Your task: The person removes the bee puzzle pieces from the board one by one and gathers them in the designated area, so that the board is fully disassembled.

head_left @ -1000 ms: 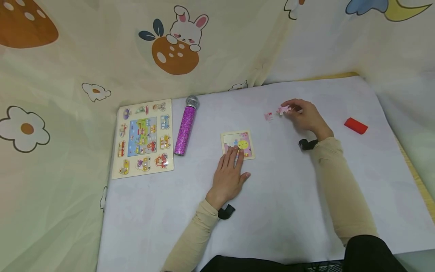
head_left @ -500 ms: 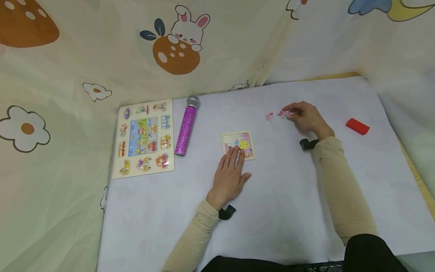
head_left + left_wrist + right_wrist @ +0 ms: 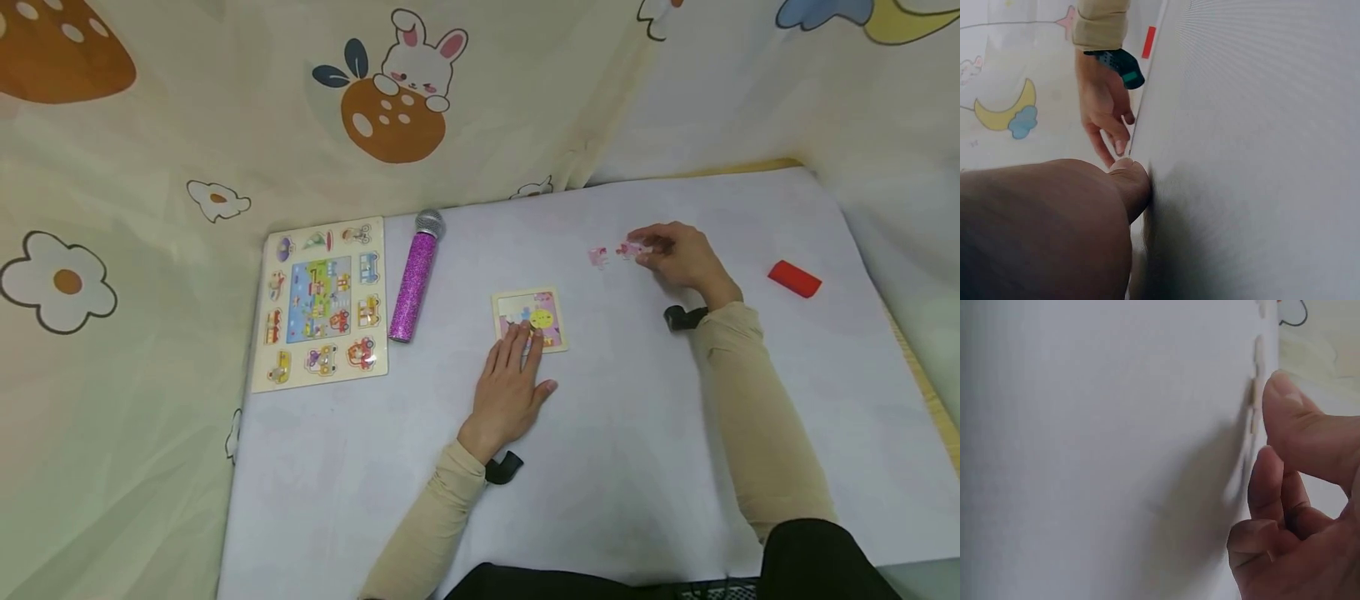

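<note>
My left hand [image 3: 504, 396] lies with straight fingers over the lower part of a small framed jigsaw puzzle [image 3: 553, 307], which shows a yellow round face on a pink picture. Part of the puzzle is hidden under those fingers. Farther right and back, my right hand [image 3: 682, 258] pinches a pink puzzle piece [image 3: 636, 248] low at the table top. In the right wrist view the thumb [image 3: 1285, 403] meets the thin edge of the piece, and the other fingers curl below. Another pink puzzle piece [image 3: 597, 256] lies just left of it on the table.
A larger vehicle picture board [image 3: 321, 367] lies at the table's left. Next to it rests a glittery purple microphone [image 3: 412, 287]. A red cylinder [image 3: 795, 279] lies right of my right hand. Behind the white table [image 3: 600, 467] hangs a printed cloth [image 3: 525, 92].
My right hand has lowered the pink puzzle piece from a tilted pose to nearly flat at the table. The left hand stays on the framed puzzle.
</note>
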`<state>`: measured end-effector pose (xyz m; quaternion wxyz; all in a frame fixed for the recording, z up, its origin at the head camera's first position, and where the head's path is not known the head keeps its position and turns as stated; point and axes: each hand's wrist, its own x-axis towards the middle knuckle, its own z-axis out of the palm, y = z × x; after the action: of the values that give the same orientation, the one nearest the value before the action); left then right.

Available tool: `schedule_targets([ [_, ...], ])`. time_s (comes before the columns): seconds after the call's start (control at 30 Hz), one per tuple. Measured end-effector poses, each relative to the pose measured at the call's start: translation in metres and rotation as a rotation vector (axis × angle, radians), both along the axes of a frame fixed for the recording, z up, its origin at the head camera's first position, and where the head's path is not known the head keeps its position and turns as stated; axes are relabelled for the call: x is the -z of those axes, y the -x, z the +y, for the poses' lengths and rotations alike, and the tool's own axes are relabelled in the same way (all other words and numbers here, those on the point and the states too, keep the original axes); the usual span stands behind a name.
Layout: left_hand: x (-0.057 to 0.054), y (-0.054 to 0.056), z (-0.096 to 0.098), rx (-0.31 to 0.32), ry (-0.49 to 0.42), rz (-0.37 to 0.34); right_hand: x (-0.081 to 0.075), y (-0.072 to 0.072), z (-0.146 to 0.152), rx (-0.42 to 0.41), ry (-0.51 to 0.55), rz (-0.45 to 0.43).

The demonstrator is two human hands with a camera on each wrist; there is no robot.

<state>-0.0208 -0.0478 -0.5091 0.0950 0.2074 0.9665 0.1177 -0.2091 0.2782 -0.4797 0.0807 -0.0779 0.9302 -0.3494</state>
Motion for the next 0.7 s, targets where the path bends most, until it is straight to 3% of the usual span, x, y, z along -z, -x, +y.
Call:
schedule_targets([
  [0.23, -0.001, 0.0, 0.0, 0.001, 0.012, 0.009, -0.012, -0.013, -0.02, -0.024, 0.043, 0.046],
  [0.37, -0.001, 0.0, -0.001, 0.003, 0.014, 0.02, -0.016, -0.02, -0.046, -0.097, 0.04, 0.054],
  [0.6, 0.0, 0.001, -0.001, 0.007, 0.022, 0.025, -0.008, -0.03, -0.088, -0.266, 0.047, 0.074],
  [0.7, 0.001, 0.002, -0.001, 0.008, 0.025, 0.022, -0.006, -0.034, -0.102, -0.302, 0.037, 0.069],
])
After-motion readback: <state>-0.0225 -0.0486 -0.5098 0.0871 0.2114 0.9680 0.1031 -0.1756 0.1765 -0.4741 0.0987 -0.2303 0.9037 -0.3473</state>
